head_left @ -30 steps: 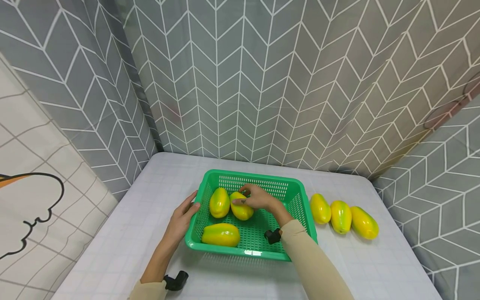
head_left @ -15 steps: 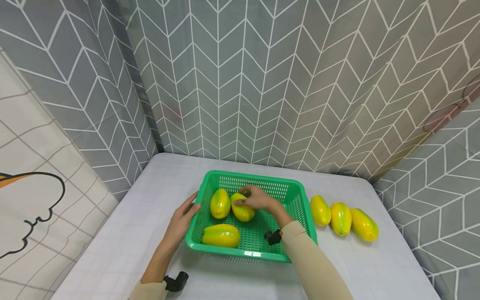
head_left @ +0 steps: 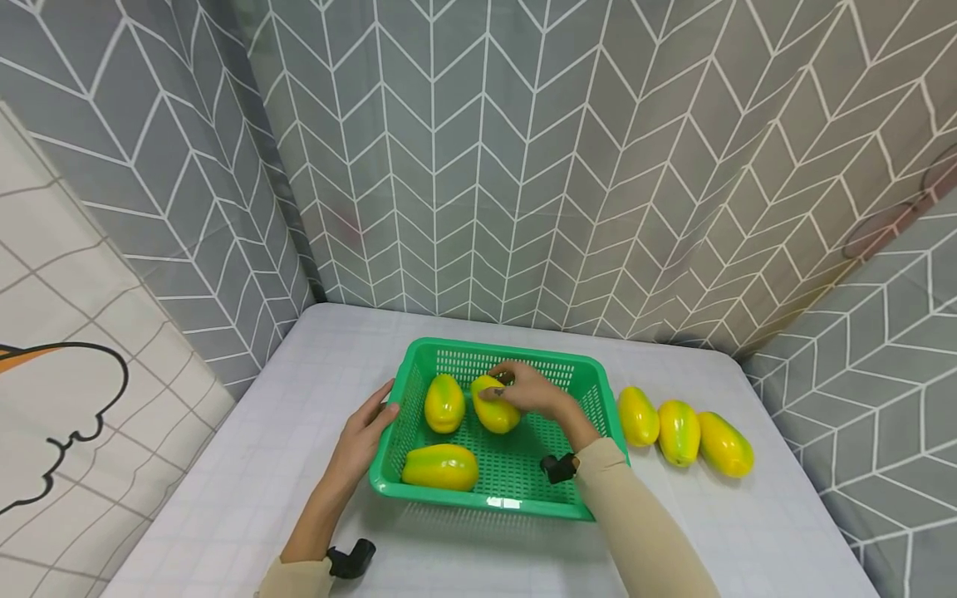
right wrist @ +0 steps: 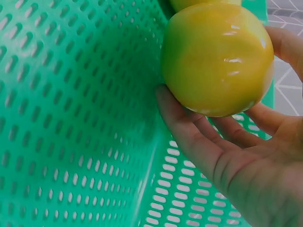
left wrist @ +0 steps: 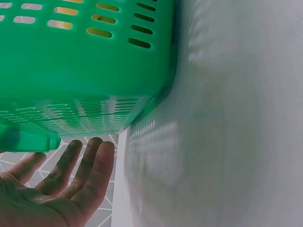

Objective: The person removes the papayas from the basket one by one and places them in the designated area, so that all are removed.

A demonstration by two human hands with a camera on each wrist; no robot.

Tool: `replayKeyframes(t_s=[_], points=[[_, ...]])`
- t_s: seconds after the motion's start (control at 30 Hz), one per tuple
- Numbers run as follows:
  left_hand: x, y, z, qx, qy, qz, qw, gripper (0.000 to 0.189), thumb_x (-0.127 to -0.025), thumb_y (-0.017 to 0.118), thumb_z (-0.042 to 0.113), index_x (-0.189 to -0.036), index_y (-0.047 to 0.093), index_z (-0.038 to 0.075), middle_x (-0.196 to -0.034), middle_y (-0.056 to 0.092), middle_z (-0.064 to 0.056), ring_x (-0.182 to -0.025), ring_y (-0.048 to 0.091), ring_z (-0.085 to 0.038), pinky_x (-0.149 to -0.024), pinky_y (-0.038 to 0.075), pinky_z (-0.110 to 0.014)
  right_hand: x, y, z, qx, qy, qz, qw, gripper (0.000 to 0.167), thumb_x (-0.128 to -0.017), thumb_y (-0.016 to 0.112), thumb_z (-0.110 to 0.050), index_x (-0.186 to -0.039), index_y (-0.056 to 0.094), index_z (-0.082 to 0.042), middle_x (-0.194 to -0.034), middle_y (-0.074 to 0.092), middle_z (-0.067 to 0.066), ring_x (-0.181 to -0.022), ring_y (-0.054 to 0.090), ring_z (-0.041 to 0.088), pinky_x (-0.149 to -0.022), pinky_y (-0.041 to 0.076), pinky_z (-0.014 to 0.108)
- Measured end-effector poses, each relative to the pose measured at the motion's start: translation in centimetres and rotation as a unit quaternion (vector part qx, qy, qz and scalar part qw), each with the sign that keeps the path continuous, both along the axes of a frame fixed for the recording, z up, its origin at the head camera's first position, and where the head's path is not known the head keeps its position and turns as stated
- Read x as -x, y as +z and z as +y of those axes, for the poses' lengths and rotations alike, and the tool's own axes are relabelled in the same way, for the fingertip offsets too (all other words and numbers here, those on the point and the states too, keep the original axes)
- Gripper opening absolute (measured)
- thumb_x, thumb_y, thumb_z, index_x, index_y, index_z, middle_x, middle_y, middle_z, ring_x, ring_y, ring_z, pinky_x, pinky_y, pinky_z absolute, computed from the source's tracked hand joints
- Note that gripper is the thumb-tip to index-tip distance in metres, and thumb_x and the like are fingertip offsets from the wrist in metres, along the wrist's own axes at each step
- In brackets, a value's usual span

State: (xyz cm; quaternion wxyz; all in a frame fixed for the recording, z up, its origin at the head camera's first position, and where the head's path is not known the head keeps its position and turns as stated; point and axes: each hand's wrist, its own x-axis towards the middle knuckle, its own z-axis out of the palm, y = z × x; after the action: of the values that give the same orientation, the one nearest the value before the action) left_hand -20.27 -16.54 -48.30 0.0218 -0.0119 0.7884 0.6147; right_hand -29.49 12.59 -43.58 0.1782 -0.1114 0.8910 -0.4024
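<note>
My right hand [head_left: 527, 390] grips a yellow-green papaya [head_left: 494, 407] inside the green plastic basket [head_left: 493, 504]. In the right wrist view, the fingers curl under the papaya [right wrist: 218, 61] and the thumb lies along its far side. Two more papayas are in the basket: one upright [head_left: 444, 404] just left of the held one, the other lying sideways [head_left: 441, 467] near the front left corner. My left hand [head_left: 362, 436] rests against the basket's left rim. Its fingers [left wrist: 90, 179] are fairly straight along the outside in the left wrist view.
Three papayas [head_left: 679, 433] lie in a row on the white table [head_left: 299, 390], right of the basket. Behind the table hangs a grey patterned curtain [head_left: 478, 166]. Each wrist carries a small black camera [head_left: 351, 558].
The right hand has shifted a little to the right with its papaya, opening a gap from the upright one, which has also moved slightly right. The left hand stays at the rim.
</note>
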Motion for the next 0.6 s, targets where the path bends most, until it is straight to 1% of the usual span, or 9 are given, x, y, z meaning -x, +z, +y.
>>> replayKeyframes(t_s=[0.13, 0.3, 0.47, 0.6], points=[[0.0, 0.0, 0.0, -0.002, -0.007, 0.001, 1.0000, 0.060, -0.113, 0.048, 0.041, -0.168, 0.034, 0.020, -0.173, 0.033, -0.019, -0.157, 0.036, -0.046, -0.121, 0.042, -0.065, 0.0, 0.3, 0.8, 0.007, -0.007, -0.008, 0.9999, 0.061, -0.097, 0.075, -0.037, -0.147, 0.058, -0.006, -0.142, 0.061, 0.022, -0.113, 0.067, 0.031, -0.076, 0.063, 0.039], [0.0, 0.0, 0.0, -0.005, -0.007, 0.001, 1.0000, 0.060, -0.113, 0.049, 0.040, -0.168, 0.034, 0.020, -0.175, 0.029, -0.017, -0.160, 0.029, -0.047, -0.124, 0.035, -0.066, -0.1, 0.8, 1.7, 0.018, -0.006, -0.011, 0.9997, 0.061, -0.098, 0.074, -0.037, -0.147, 0.057, -0.005, -0.142, 0.060, 0.023, -0.112, 0.067, 0.032, -0.079, 0.063, 0.038], [-0.1, 0.1, 0.0, -0.004, -0.005, 0.001, 1.0000, 0.060, -0.113, 0.048, 0.040, -0.168, 0.033, 0.020, -0.174, 0.030, -0.019, -0.160, 0.029, -0.047, -0.124, 0.035, -0.067, -0.3, 1.0, 2.4, 0.021, -0.012, -0.007, 0.9997, 0.059, -0.100, 0.072, -0.038, -0.147, 0.057, -0.005, -0.142, 0.060, 0.023, -0.112, 0.066, 0.031, -0.081, 0.062, 0.038], [-0.2, 0.1, 0.0, -0.005, -0.004, -0.003, 1.0000, 0.060, -0.113, 0.048, 0.041, -0.168, 0.033, 0.021, -0.171, 0.036, -0.020, -0.156, 0.038, -0.045, -0.121, 0.043, -0.063, -0.4, 1.1, 2.9, 0.022, -0.015, -0.003, 0.9997, 0.062, -0.101, 0.071, -0.039, -0.149, 0.055, -0.004, -0.147, 0.058, 0.024, -0.118, 0.065, 0.033, -0.083, 0.061, 0.038]])
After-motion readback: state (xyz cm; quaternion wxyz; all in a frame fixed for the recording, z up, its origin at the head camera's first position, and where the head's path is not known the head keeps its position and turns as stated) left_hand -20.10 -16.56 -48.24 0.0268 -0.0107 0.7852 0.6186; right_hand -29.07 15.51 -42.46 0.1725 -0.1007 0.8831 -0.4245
